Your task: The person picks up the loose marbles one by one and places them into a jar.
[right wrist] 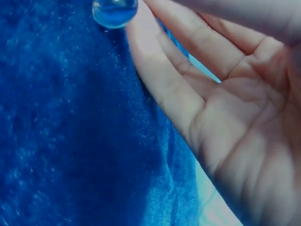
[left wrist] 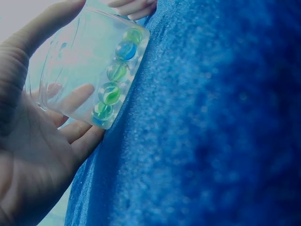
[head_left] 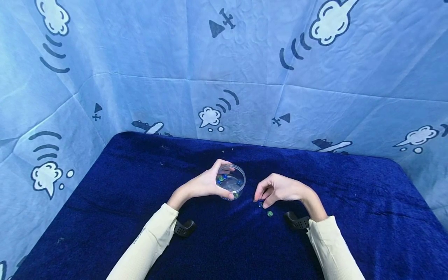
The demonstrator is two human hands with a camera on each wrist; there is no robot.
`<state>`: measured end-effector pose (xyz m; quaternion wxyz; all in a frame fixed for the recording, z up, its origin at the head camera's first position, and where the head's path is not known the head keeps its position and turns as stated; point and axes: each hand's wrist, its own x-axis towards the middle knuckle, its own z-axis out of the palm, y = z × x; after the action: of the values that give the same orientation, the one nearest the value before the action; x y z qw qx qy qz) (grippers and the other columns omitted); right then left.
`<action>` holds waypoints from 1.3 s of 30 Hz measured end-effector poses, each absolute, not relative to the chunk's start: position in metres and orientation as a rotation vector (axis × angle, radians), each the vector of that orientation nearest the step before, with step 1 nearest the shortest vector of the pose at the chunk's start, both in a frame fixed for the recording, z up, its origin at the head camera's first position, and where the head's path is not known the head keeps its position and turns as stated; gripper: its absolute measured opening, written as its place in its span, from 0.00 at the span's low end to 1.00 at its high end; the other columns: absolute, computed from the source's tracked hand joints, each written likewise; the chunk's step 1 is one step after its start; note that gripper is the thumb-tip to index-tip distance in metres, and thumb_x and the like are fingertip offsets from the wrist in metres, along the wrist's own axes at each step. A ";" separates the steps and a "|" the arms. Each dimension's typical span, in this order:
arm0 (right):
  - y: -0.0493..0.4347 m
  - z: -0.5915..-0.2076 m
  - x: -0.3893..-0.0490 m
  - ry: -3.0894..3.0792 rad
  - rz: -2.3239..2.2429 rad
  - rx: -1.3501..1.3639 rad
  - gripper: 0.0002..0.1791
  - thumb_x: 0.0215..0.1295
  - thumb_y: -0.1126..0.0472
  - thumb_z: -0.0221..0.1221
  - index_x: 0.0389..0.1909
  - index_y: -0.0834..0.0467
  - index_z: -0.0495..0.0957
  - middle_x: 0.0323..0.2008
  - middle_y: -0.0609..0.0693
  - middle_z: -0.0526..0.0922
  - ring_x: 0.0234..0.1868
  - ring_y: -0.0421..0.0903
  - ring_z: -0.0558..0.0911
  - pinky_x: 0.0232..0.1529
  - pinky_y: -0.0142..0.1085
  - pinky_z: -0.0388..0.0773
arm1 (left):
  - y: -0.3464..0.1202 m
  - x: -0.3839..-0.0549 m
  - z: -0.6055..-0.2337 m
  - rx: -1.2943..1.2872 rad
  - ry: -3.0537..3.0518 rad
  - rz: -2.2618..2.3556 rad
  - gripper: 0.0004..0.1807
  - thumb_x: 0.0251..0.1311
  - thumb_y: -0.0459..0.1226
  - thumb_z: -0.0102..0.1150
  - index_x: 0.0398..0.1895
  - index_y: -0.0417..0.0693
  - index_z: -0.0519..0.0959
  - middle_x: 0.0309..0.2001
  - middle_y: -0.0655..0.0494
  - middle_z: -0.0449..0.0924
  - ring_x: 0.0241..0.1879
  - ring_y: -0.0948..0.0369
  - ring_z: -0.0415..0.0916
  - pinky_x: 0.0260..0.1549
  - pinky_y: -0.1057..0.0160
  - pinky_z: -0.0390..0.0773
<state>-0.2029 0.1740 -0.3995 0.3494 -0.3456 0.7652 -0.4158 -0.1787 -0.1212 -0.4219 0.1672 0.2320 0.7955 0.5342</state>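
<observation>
My left hand [head_left: 204,182] holds a clear round plastic container [head_left: 241,190] around its side, thumb and fingers on opposite walls. Several blue and green glass marbles [left wrist: 117,70] lie along its bottom in the left wrist view. To the right, my right hand [head_left: 280,188] is low over the cloth, thumb and index finger pinching a blue marble [head_left: 260,204]. That marble shows at the top edge of the right wrist view, against a fingertip; the thumb's tip is cut off there. A green marble [head_left: 270,213] lies on the cloth just below the right hand.
A dark blue velvety cloth [head_left: 227,249] covers the table. Behind and beside it hangs a light blue printed sheet [head_left: 168,50]. Black wrist mounts [head_left: 184,228] stick out inward below both wrists.
</observation>
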 end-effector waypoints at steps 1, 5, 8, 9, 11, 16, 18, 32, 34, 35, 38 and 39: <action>0.173 -0.399 -0.203 1.984 -1.071 -0.901 0.11 0.51 0.76 0.70 0.38 0.68 0.86 0.41 0.54 0.88 0.41 0.44 0.86 0.46 0.33 0.83 | -0.121 -0.179 -0.422 0.658 2.262 1.520 0.51 0.49 0.38 0.81 0.74 0.46 0.58 0.71 0.51 0.70 0.72 0.53 0.66 0.70 0.53 0.66; 0.169 -0.397 -0.201 2.014 -1.030 -0.905 0.11 0.50 0.77 0.70 0.36 0.66 0.86 0.39 0.51 0.88 0.39 0.42 0.85 0.45 0.33 0.83 | -0.122 -0.179 -0.423 0.652 2.256 1.523 0.52 0.49 0.38 0.81 0.74 0.47 0.58 0.72 0.51 0.70 0.72 0.54 0.65 0.70 0.54 0.66; 0.167 -0.397 -0.201 2.033 -1.013 -0.907 0.11 0.49 0.78 0.70 0.34 0.65 0.86 0.36 0.50 0.88 0.36 0.41 0.84 0.42 0.32 0.83 | -0.122 -0.179 -0.423 0.652 2.247 1.531 0.52 0.49 0.38 0.81 0.74 0.47 0.58 0.72 0.51 0.70 0.72 0.54 0.65 0.70 0.54 0.66; 0.166 -0.398 -0.201 2.038 -1.012 -0.909 0.10 0.49 0.78 0.70 0.33 0.65 0.86 0.35 0.50 0.88 0.35 0.40 0.84 0.41 0.32 0.83 | -0.122 -0.179 -0.423 0.652 2.243 1.535 0.52 0.49 0.38 0.81 0.74 0.47 0.58 0.72 0.50 0.70 0.72 0.54 0.65 0.70 0.53 0.66; 0.165 -0.398 -0.200 2.042 -1.015 -0.917 0.09 0.49 0.78 0.70 0.32 0.65 0.86 0.32 0.50 0.88 0.33 0.39 0.83 0.38 0.31 0.83 | -0.122 -0.179 -0.424 0.654 2.242 1.535 0.52 0.49 0.38 0.81 0.74 0.47 0.58 0.72 0.50 0.69 0.72 0.54 0.65 0.70 0.54 0.66; 0.163 -0.398 -0.199 2.045 -1.036 -0.945 0.06 0.51 0.75 0.71 0.31 0.66 0.86 0.30 0.50 0.87 0.30 0.38 0.83 0.35 0.31 0.82 | -0.122 -0.179 -0.424 0.661 2.252 1.531 0.51 0.49 0.38 0.80 0.74 0.47 0.58 0.72 0.50 0.70 0.72 0.54 0.65 0.70 0.53 0.66; 0.163 -0.398 -0.198 2.055 -1.051 -0.956 0.05 0.52 0.75 0.71 0.30 0.66 0.86 0.29 0.49 0.87 0.31 0.38 0.83 0.35 0.31 0.82 | -0.122 -0.179 -0.424 0.662 2.253 1.532 0.51 0.49 0.38 0.80 0.74 0.47 0.58 0.72 0.50 0.70 0.72 0.53 0.65 0.70 0.53 0.66; 0.161 -0.395 -0.200 2.156 -1.236 -0.926 0.03 0.59 0.76 0.68 0.33 0.67 0.88 0.35 0.57 0.89 0.35 0.38 0.85 0.39 0.30 0.84 | -0.121 -0.178 -0.423 0.670 2.254 1.539 0.51 0.49 0.37 0.80 0.74 0.46 0.57 0.72 0.49 0.70 0.72 0.53 0.66 0.70 0.53 0.66; 0.161 -0.394 -0.200 2.177 -1.257 -0.926 0.03 0.59 0.75 0.68 0.33 0.66 0.88 0.36 0.56 0.89 0.36 0.38 0.86 0.40 0.30 0.84 | -0.121 -0.178 -0.423 0.670 2.252 1.539 0.51 0.49 0.37 0.80 0.74 0.45 0.58 0.72 0.49 0.70 0.72 0.53 0.66 0.70 0.53 0.66; 0.161 -0.394 -0.200 2.193 -1.262 -0.925 0.03 0.60 0.74 0.69 0.33 0.66 0.88 0.36 0.56 0.89 0.36 0.39 0.86 0.40 0.30 0.83 | -0.121 -0.178 -0.423 0.668 2.252 1.538 0.51 0.49 0.37 0.80 0.73 0.46 0.58 0.72 0.50 0.70 0.72 0.53 0.66 0.70 0.53 0.66; 0.160 -0.393 -0.200 2.256 -1.270 -0.926 0.03 0.61 0.72 0.69 0.34 0.64 0.89 0.37 0.54 0.90 0.38 0.40 0.86 0.41 0.31 0.83 | -0.121 -0.178 -0.422 0.664 2.253 1.535 0.51 0.49 0.37 0.81 0.73 0.46 0.58 0.71 0.50 0.70 0.72 0.54 0.66 0.70 0.54 0.66; 0.160 -0.392 -0.199 2.279 -1.273 -0.928 0.03 0.61 0.71 0.70 0.34 0.63 0.90 0.37 0.53 0.90 0.39 0.41 0.86 0.42 0.31 0.83 | -0.121 -0.178 -0.422 0.663 2.253 1.536 0.51 0.49 0.37 0.81 0.73 0.46 0.58 0.71 0.50 0.70 0.72 0.54 0.66 0.70 0.54 0.66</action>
<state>-0.1992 0.1602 -0.3918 0.1845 -0.3291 0.8085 -0.4516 -0.1779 -0.1208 -0.4224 0.1672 0.2328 0.7916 0.5397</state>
